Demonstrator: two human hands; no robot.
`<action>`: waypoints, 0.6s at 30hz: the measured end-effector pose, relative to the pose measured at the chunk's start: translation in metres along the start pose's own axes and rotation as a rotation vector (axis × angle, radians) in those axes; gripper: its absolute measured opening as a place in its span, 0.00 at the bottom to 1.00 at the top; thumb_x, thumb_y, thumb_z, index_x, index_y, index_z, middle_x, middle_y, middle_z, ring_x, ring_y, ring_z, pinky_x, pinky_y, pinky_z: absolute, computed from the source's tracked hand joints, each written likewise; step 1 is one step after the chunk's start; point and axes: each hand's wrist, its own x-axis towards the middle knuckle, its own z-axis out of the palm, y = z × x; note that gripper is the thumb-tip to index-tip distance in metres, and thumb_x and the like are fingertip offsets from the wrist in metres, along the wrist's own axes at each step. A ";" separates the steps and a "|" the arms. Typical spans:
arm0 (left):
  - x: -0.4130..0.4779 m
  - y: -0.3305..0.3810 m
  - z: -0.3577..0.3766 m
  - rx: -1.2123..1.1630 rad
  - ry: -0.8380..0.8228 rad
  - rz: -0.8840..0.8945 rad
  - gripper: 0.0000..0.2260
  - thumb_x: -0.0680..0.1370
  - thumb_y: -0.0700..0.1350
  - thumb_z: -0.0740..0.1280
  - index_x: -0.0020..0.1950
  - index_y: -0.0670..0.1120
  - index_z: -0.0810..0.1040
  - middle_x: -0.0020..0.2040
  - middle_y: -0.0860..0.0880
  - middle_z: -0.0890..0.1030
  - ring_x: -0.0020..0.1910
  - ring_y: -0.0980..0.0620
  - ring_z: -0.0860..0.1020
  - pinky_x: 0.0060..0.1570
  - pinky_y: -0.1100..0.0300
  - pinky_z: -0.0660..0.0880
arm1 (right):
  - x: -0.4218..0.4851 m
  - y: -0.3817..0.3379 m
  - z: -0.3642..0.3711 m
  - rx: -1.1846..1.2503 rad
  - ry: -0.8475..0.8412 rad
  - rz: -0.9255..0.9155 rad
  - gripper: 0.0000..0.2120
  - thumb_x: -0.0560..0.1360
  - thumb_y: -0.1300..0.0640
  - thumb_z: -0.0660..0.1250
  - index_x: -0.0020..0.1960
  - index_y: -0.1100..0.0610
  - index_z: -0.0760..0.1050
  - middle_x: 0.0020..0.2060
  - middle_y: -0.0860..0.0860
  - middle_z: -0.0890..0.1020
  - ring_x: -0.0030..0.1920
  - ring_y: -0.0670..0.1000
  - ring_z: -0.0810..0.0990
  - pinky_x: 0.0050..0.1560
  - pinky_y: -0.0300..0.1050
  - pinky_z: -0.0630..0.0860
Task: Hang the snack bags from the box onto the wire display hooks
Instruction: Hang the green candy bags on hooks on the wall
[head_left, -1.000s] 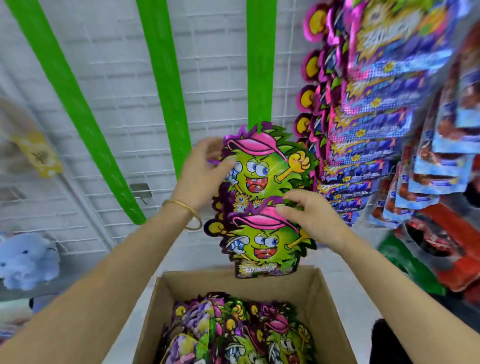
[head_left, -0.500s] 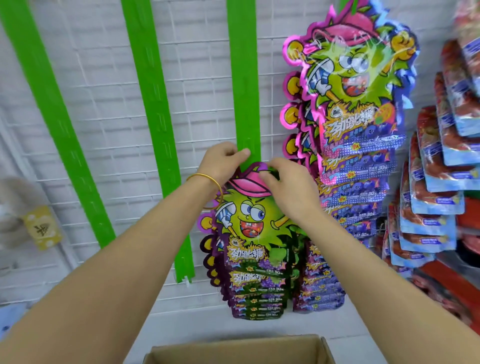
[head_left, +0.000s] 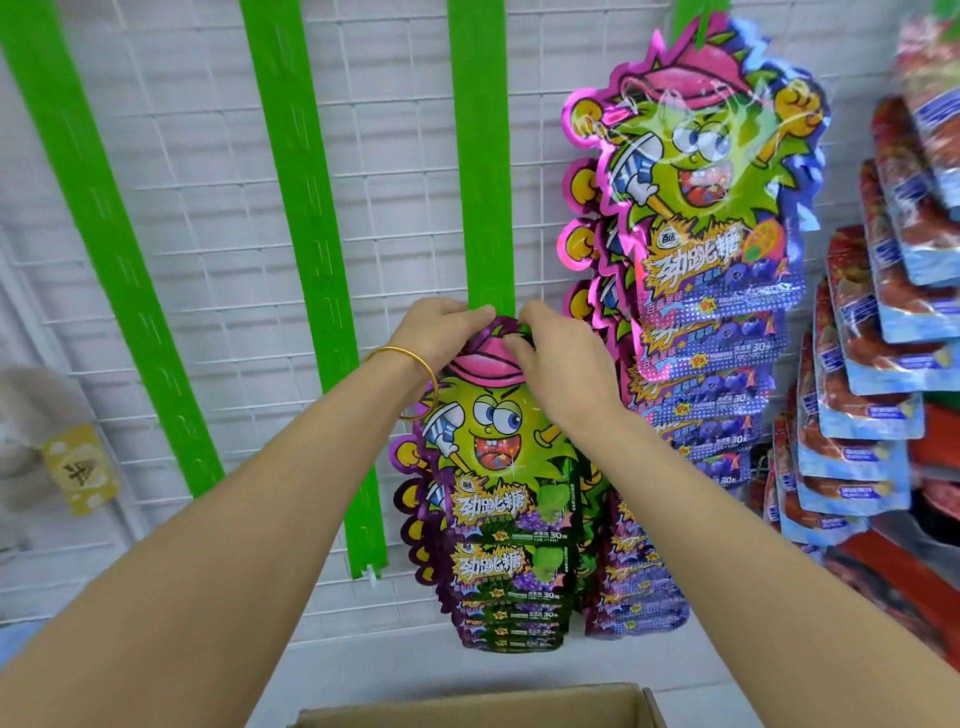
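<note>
A green-and-purple cartoon snack bag (head_left: 493, 431) is held flat against the third green hanging strip (head_left: 480, 156) on the white wire grid. My left hand (head_left: 441, 332) pinches its top left edge, and my right hand (head_left: 558, 364) grips the top right by the pink cap. Several identical bags (head_left: 511, 587) hang in a column below it. The hook itself is hidden behind my fingers. Only the rim of the cardboard box (head_left: 478, 709) shows at the bottom.
A taller column of blue-purple bags (head_left: 711, 249) hangs on the strip to the right. Red-and-blue packets (head_left: 872, 395) crowd the far right. Two bare green strips (head_left: 306, 208) slant across the grid on the left. A yellow tag (head_left: 78, 470) hangs at far left.
Both hands lifted the bags out of the box area up to the green strip. The view tilted upward, so the box contents dropped out of sight. The hands now meet at the bag's top.
</note>
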 end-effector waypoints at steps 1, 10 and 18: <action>-0.002 0.001 0.000 -0.008 -0.002 0.000 0.12 0.77 0.47 0.65 0.34 0.45 0.74 0.29 0.51 0.75 0.29 0.55 0.71 0.23 0.73 0.67 | -0.002 0.000 0.001 0.006 -0.014 -0.004 0.09 0.78 0.53 0.60 0.51 0.59 0.69 0.43 0.60 0.81 0.45 0.62 0.78 0.36 0.48 0.68; -0.003 -0.006 0.000 0.036 0.044 0.016 0.12 0.77 0.50 0.64 0.50 0.41 0.79 0.37 0.48 0.74 0.38 0.51 0.71 0.38 0.62 0.68 | -0.018 0.001 0.008 0.076 -0.067 -0.021 0.09 0.78 0.52 0.60 0.49 0.59 0.67 0.41 0.60 0.80 0.43 0.62 0.77 0.37 0.51 0.70; 0.001 0.003 -0.001 0.069 0.090 -0.004 0.12 0.76 0.50 0.64 0.38 0.43 0.78 0.33 0.46 0.75 0.33 0.51 0.72 0.37 0.62 0.68 | 0.001 -0.003 0.002 -0.032 0.044 -0.086 0.11 0.79 0.52 0.59 0.52 0.60 0.68 0.43 0.60 0.81 0.44 0.63 0.78 0.38 0.51 0.69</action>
